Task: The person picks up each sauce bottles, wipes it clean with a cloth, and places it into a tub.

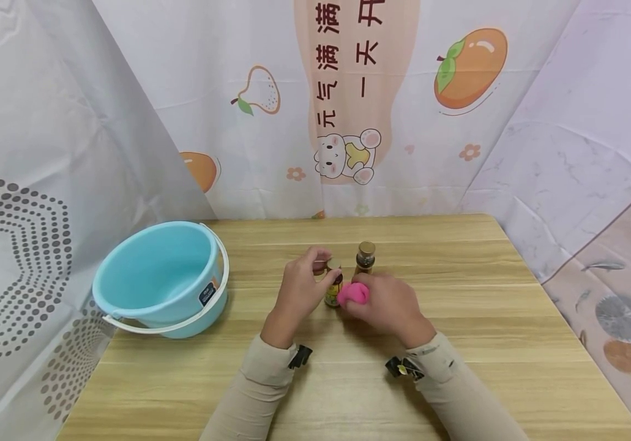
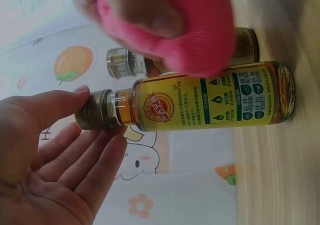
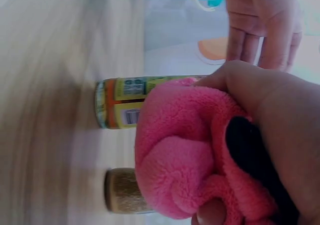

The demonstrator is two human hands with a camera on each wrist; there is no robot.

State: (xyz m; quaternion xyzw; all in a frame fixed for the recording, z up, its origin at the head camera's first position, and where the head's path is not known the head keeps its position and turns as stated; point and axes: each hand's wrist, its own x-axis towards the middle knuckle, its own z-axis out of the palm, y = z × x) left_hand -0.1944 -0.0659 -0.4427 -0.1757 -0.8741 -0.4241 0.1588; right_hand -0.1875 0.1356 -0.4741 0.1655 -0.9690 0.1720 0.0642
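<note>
A small glass oil bottle with a yellow-green label and a gold cap stands upright on the table. My left hand pinches the cap between thumb and fingers. My right hand grips a bunched pink fluffy cloth, held against or close by the bottle's label side. In the right wrist view the cloth covers much of that bottle, and a dark patch shows along it. Just behind my right hand is a second glass bottle with a gold cap, its lower part hidden.
A light blue bucket with a white handle stands at the table's left side. The wooden table ends at a printed curtain at the back. More patterned cloth hangs on both sides.
</note>
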